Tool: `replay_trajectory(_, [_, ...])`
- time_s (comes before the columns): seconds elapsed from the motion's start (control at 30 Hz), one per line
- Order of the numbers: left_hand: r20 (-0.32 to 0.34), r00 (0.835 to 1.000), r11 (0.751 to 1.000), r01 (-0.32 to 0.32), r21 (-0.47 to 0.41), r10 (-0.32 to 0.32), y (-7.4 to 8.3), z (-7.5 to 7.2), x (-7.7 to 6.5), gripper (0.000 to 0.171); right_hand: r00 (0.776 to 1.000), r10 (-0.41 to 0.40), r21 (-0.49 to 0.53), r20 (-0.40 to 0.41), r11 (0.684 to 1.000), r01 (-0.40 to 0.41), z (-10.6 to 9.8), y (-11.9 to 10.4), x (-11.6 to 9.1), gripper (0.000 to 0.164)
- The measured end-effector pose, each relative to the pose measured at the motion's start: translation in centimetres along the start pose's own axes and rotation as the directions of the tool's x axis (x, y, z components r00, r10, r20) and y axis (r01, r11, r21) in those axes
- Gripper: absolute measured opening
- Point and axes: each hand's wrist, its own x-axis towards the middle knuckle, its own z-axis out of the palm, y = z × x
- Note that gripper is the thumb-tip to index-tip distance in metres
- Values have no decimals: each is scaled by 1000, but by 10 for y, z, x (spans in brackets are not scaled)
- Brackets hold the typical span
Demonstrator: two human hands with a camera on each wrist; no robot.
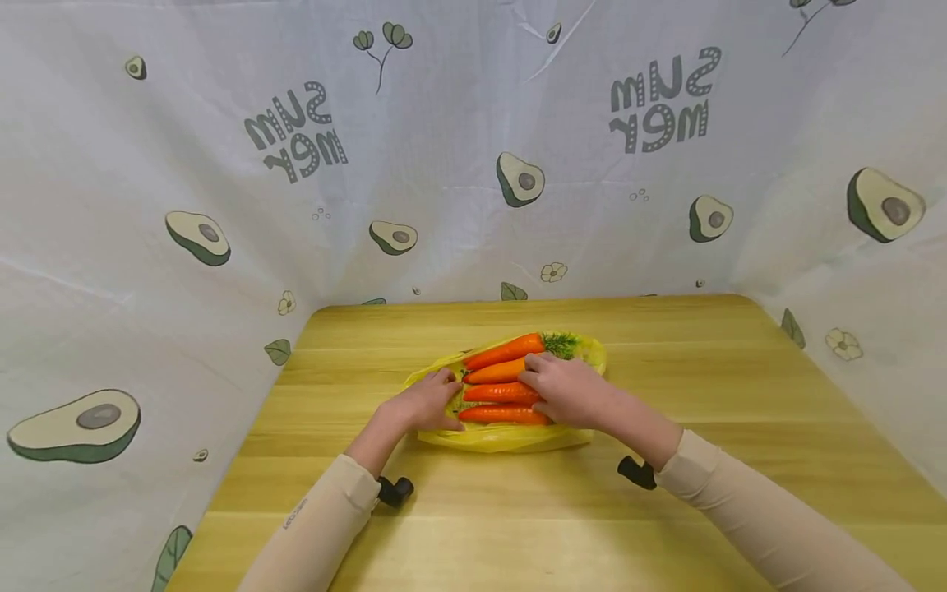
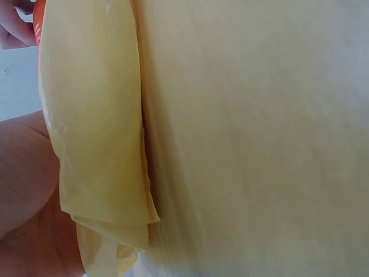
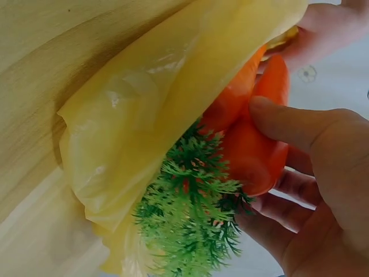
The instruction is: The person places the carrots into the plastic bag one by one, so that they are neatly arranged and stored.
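Several orange to red carrots (image 1: 503, 413) lie side by side inside a yellow plastic bag (image 1: 499, 440), in the middle of the table. Green feathery tops (image 3: 190, 213) show at their right end. My right hand (image 1: 573, 390) grips the thick ends of the middle carrots, its thumb laid on one red-orange carrot (image 3: 253, 158) and its fingers behind. At the bag's left end, my left hand (image 1: 429, 400) holds the edge, with thumb and fingers on either side of the carrots' tips. In the left wrist view, the palm lies against the bag (image 2: 101, 127); its fingertips are hidden.
The wooden table (image 1: 473, 526) stretches around the bag on every side. A white cloth (image 1: 444, 181) printed with avocados and lettering hangs behind it and along both sides. Black straps with small mounts (image 1: 395, 492) sit at both wrists.
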Motion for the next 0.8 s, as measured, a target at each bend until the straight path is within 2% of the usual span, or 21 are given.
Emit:
replay_trajectory(0.17, [-8, 1000, 1000, 2, -7, -2, -2, 0, -2, 80, 998, -28, -54, -49, 998, 26, 4, 0, 2, 24])
replay_trajectory(0.43, [-19, 1000, 1000, 2, -14, -2, -8, 3, -7, 80, 996, -49, -76, -80, 996, 43, 6, -3, 5, 28])
replay_trajectory(0.7, [-21, 1000, 998, 6, -68, -8, -7, -5, -11, 80, 996, -25, -8, -86, 1000, 24, 1, 0, 2, 38])
replay_trajectory(0.8, [-49, 999, 995, 9, -98, -13, -5, -11, -13, 77, 994, -2, 19, -111, 1000, 4, -4, 5, -1, 43])
